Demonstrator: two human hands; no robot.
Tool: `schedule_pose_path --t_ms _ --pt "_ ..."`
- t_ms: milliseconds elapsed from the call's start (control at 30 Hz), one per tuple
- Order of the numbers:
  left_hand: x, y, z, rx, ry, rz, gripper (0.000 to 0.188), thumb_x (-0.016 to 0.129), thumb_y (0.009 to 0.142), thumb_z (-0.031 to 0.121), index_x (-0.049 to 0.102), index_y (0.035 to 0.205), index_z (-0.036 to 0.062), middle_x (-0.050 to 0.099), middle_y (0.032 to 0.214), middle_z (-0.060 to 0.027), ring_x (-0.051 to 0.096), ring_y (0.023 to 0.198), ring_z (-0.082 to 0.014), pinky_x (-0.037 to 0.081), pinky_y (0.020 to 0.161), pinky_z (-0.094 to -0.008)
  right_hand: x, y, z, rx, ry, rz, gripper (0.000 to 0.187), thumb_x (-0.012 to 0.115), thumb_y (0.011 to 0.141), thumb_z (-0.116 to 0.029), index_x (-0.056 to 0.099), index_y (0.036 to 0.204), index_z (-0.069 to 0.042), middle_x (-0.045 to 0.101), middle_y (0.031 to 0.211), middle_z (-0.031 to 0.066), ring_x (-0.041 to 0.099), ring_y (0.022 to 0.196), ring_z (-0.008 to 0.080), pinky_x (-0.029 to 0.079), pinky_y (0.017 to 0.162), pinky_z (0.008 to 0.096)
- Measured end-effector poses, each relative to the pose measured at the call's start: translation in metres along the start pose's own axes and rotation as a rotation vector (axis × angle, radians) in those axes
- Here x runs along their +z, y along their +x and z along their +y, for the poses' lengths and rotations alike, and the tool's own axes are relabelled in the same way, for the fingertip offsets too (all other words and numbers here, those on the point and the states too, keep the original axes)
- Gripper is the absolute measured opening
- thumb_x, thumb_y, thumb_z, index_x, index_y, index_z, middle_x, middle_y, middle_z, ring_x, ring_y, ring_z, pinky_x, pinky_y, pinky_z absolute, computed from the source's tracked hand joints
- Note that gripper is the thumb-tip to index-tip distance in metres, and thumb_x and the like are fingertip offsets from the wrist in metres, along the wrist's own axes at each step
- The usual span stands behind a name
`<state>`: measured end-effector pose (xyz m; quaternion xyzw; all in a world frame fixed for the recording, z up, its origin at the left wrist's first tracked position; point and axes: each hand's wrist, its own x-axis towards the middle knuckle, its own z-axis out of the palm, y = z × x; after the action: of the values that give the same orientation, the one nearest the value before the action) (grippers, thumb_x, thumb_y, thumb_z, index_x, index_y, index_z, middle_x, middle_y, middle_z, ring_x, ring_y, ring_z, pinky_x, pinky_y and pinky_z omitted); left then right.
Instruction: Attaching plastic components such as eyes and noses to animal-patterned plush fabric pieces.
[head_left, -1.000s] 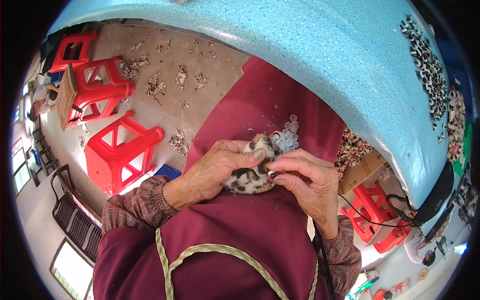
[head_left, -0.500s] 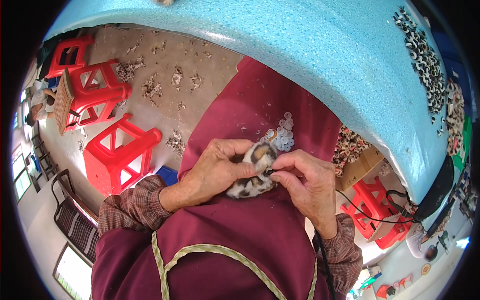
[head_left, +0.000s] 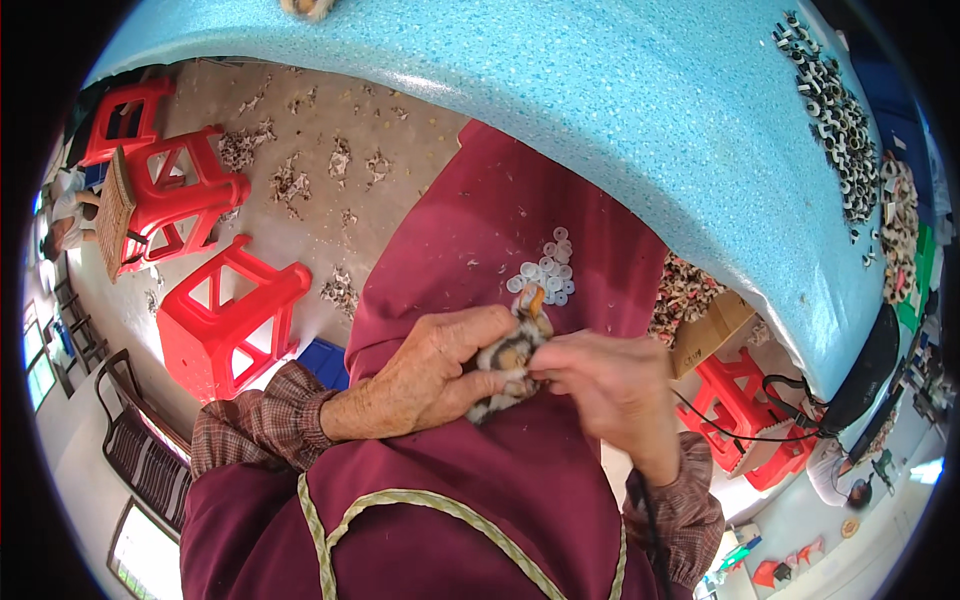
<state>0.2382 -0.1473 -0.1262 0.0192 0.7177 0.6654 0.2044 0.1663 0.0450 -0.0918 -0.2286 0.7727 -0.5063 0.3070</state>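
Observation:
My left hand is closed round a small furry plush toy, spotted white, black and tan, above my lap. An orange, beak-like part sticks out at the toy's far end. Against the toy's right side is my right hand, blurred by motion, with thumb and fingers pressed together. Whatever those fingertips pinch is hidden. Just beyond the toy, several small translucent white plastic caps lie on my dark red apron.
A blue speckled table curves across the far side, with a pile of small black-and-white parts at its right. Red stools stand left and right. Furry scraps litter the floor. A cardboard box holds furry pieces.
The toy has turned in my left hand, and its orange part now shows. My right hand has moved slightly nearer me, and the small black piece at its fingertips is no longer visible.

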Motion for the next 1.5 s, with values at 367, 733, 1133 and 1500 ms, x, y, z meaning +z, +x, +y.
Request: schedule_pose_path --t_ms 367,733,1133,1500 --pt "-0.009 -0.015 0.005 0.411 0.22 0.087 0.033 0.062 0.069 -0.001 0.058 0.102 -0.0021 0.059 0.081 -0.0123 0.061 0.069 -0.0274 0.049 0.058 -0.036 0.006 0.008 0.034 0.078 0.551 -0.299 0.027 0.078 0.067 -0.013 0.063 0.087 -0.003 0.063 0.078 0.0026 0.059 0.069 0.0122 0.046 0.062 0.0262" --pt "-0.005 -0.021 -0.001 0.516 0.189 0.352 0.015 0.06 0.076 -0.002 0.061 0.091 0.0004 0.061 0.084 -0.0123 0.063 0.075 -0.0254 0.051 0.064 -0.0341 0.033 -0.016 0.006 -0.181 0.435 -0.106 0.021 0.075 0.064 -0.001 0.063 0.081 -0.005 0.062 0.077 0.0061 0.061 0.068 0.0227 0.048 0.059 0.0318" --pt "-0.01 -0.025 -0.01 0.485 0.045 -0.014 0.022 0.064 0.067 0.002 0.063 0.089 0.0013 0.059 0.075 -0.0098 0.057 0.063 -0.0258 0.046 0.057 -0.0363 0.027 0.038 0.088 0.045 -0.112 0.204 0.009 0.065 0.075 -0.002 0.066 0.083 -0.004 0.064 0.078 0.012 0.063 0.067 0.0267 0.051 0.064 0.0338" --pt "-0.013 -0.024 -0.012 0.546 0.06 0.118 0.022 0.064 0.063 0.004 0.067 0.084 -0.0016 0.058 0.07 -0.008 0.058 0.062 -0.0229 0.046 0.057 -0.0341 0.036 0.04 0.058 -0.018 -0.105 0.25 0.014 0.067 0.073 0.002 0.062 0.085 -0.003 0.062 0.078 0.0079 0.062 0.069 0.02 0.052 0.061 0.0291"
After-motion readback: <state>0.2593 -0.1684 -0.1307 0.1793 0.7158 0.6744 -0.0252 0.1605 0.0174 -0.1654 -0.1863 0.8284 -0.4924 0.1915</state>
